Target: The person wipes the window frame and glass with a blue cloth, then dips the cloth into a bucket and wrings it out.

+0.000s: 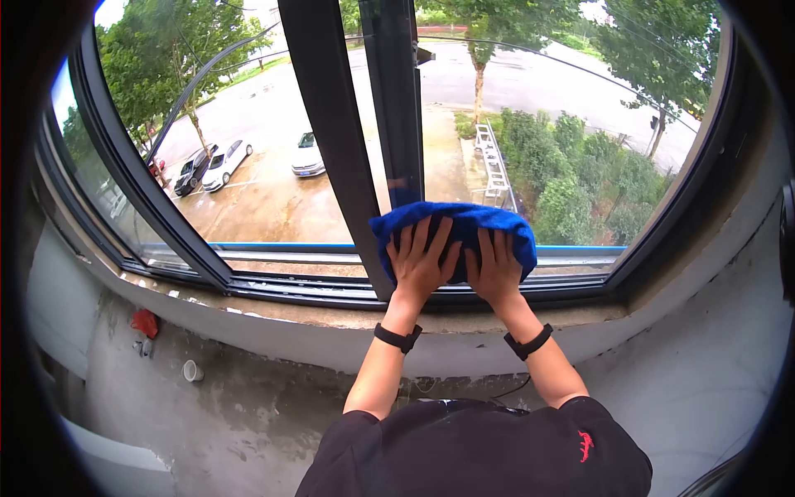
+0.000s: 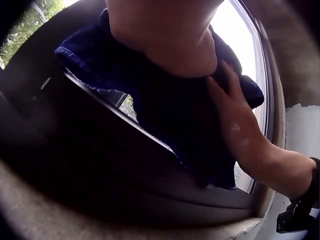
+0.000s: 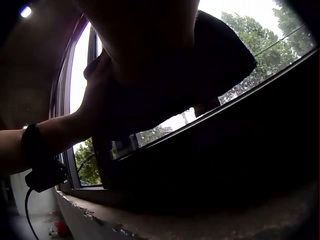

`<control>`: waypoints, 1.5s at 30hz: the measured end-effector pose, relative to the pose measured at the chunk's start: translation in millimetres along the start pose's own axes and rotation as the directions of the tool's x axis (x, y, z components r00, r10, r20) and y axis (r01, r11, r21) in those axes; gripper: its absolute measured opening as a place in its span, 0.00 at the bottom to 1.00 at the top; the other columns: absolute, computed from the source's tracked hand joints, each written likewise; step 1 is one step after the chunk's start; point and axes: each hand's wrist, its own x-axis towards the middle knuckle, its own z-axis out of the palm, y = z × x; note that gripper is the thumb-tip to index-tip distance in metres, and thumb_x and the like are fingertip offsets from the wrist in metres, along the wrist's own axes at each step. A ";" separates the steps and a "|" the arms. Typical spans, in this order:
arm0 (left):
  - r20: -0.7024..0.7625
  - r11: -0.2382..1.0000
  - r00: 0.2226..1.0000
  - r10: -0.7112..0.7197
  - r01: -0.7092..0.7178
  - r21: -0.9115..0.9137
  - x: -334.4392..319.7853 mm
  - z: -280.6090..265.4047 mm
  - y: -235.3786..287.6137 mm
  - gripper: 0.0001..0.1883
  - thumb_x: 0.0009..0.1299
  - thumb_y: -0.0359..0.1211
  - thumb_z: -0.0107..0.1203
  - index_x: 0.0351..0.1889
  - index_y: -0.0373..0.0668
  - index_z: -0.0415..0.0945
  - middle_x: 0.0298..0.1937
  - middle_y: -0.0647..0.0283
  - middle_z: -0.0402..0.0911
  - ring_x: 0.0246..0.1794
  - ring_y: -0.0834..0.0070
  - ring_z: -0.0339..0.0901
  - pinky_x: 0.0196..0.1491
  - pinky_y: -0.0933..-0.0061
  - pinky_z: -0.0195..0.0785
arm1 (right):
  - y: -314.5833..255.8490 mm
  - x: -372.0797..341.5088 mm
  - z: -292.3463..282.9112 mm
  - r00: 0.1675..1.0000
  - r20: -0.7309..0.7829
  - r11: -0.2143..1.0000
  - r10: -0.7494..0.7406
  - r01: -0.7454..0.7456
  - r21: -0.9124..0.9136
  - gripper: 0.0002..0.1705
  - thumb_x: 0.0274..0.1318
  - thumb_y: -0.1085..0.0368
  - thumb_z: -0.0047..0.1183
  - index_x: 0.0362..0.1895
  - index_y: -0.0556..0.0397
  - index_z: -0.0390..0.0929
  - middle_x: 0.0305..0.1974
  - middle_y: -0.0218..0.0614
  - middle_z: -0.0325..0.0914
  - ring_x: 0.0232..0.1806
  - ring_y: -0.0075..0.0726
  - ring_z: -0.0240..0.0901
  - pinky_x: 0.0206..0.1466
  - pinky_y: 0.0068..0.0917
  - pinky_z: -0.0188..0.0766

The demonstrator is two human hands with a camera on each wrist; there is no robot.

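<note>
A blue cloth (image 1: 476, 217) is spread over the lower part of the sliding window, beside the dark upright frame (image 1: 325, 108). My left hand (image 1: 418, 258) presses on its left half with straight, spread fingers. Beside it, my right hand (image 1: 497, 269) lies on the right half, fingers likewise spread and pointing up. In the left wrist view the cloth (image 2: 175, 120) hangs down below the left palm, its lower edge uneven. The right wrist view is very dark, and the cloth (image 3: 225, 55) shows there mostly as an outline against the glass.
Window tracks (image 1: 298, 287) run along the bottom, above a rough concrete sill (image 1: 240, 306). On the floor at left are a white cup (image 1: 192, 371) and a red bag (image 1: 144, 322). Outside, cars (image 1: 308, 156), trees and a ladder (image 1: 492, 161) show through the glass.
</note>
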 end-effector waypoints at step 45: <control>-0.402 0.938 0.848 0.345 -0.294 0.184 247.2 -50.8 10.3 0.27 0.72 0.46 0.52 0.68 0.51 0.72 0.70 0.50 0.68 0.68 0.45 0.64 0.69 0.37 0.48 | -16.4 236.3 -58.2 0.821 -0.554 0.987 -0.139 0.067 -0.148 0.30 0.63 0.54 0.51 0.68 0.45 0.70 0.67 0.45 0.70 0.61 0.48 0.73 0.45 0.42 0.70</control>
